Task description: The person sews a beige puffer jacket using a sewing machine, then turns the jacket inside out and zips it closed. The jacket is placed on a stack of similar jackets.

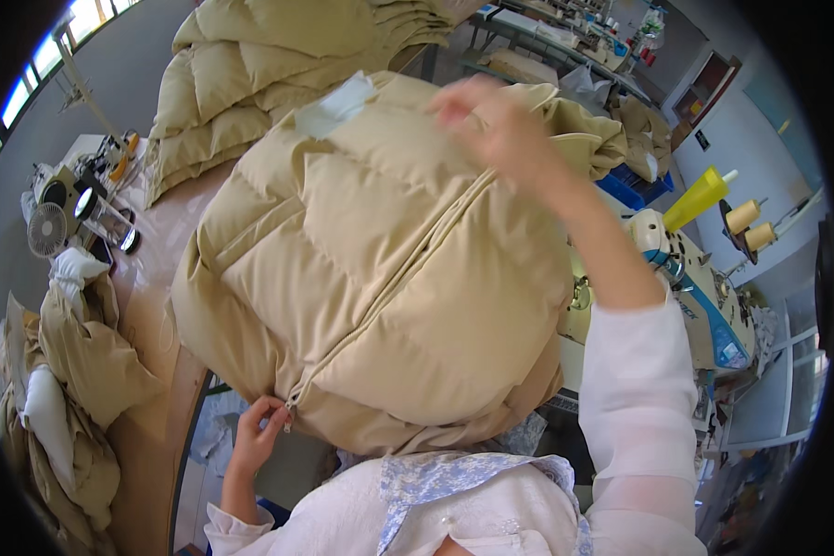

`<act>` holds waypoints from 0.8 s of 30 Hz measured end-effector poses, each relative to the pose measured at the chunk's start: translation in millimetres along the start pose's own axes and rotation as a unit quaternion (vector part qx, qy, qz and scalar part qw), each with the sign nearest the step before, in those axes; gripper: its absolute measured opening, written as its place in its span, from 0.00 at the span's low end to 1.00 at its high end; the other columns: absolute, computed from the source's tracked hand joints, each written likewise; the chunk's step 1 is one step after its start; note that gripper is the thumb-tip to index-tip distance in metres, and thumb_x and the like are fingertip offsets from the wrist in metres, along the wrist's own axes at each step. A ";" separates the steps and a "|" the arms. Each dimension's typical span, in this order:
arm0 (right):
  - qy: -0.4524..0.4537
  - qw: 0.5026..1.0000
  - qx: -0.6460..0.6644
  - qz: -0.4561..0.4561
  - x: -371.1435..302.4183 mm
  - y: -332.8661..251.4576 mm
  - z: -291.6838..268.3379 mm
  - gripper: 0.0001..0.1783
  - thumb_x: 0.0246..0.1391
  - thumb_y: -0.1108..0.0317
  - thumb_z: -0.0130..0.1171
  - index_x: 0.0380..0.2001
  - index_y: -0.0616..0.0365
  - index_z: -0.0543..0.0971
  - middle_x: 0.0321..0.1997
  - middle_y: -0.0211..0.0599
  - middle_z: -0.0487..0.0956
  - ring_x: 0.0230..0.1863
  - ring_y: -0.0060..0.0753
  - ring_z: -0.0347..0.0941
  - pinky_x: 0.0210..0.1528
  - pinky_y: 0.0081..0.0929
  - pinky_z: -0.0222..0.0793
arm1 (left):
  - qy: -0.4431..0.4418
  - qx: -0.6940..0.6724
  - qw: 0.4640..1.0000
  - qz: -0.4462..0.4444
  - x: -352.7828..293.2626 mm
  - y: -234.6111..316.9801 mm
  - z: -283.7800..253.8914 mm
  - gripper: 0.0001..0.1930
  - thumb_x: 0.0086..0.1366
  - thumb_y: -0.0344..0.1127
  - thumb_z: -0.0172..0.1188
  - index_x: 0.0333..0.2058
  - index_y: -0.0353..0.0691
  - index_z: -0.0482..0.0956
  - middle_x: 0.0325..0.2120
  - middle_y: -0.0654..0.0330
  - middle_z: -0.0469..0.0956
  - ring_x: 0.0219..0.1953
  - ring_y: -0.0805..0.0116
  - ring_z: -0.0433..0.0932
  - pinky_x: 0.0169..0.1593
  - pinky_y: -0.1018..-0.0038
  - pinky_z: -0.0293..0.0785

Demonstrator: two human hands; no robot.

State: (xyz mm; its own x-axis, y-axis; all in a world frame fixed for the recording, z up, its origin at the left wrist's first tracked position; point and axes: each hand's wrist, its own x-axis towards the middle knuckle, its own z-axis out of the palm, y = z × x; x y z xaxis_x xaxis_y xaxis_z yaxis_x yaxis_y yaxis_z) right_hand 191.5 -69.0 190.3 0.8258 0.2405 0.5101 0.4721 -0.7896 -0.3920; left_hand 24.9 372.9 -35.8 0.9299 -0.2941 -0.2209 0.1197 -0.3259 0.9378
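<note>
A beige puffer jacket [371, 269] lies spread before me, with its closed front zipper [389, 287] running slantwise from near left to far right. Down at the hem, my left hand [258, 434] pinches the jacket beside the lower zipper end, where a small metal pull [289, 412] shows. My right hand [496, 125] hangs over the jacket's far right part, by the upper end of the zipper. Motion smears its fingers, so whether they touch the cloth is unclear. A pale bluish sheet [335, 106] lies on the jacket's far left part.
More beige puffer pieces [250, 74] are heaped behind the jacket. A sewing machine [695, 287] with thread cones [751, 224] stands at right. On the left are a small fan [46, 230], a clear cylinder [107, 221] and a pile of beige garments [74, 371] along the brown tabletop [148, 324].
</note>
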 end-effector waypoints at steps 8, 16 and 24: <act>-0.094 0.957 -0.120 -0.248 -130.6 -93.8 98.0 0.14 0.42 0.56 0.70 0.28 0.49 0.78 0.30 0.26 0.74 0.40 0.29 0.73 0.45 0.29 0.67 | -0.021 -0.019 0.999 0.018 6.5 4.2 5.7 0.06 0.70 0.31 0.57 0.34 0.34 0.77 0.26 0.64 0.78 0.32 0.76 0.75 0.39 0.78 0.70; -0.086 0.969 -0.074 -0.221 -148.2 -104.3 45.4 0.11 0.42 0.61 0.67 0.22 0.47 0.74 0.25 0.22 0.69 0.29 0.26 0.70 0.32 0.25 0.65 | 0.003 0.062 0.998 -0.017 -21.6 -18.6 -11.2 0.06 0.69 0.31 0.59 0.36 0.33 0.78 0.28 0.63 0.78 0.32 0.76 0.75 0.37 0.78 0.70; -0.111 0.975 -0.114 -0.155 -212.4 -112.9 -0.8 0.15 0.41 0.55 0.69 0.29 0.50 0.79 0.32 0.25 0.73 0.37 0.29 0.71 0.40 0.30 0.67 | -0.021 -0.049 0.999 -0.003 -42.9 -4.0 -3.0 0.05 0.69 0.30 0.59 0.35 0.34 0.77 0.29 0.63 0.76 0.32 0.77 0.73 0.38 0.78 0.70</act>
State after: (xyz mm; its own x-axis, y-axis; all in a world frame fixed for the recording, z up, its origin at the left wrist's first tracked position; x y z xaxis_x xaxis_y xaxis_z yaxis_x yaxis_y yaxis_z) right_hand -37.4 -31.4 126.9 0.7127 0.5833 0.3897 0.6494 -0.7586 -0.0523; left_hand -14.4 389.5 -29.2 0.9139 -0.3303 -0.2361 0.1610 -0.2389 0.9576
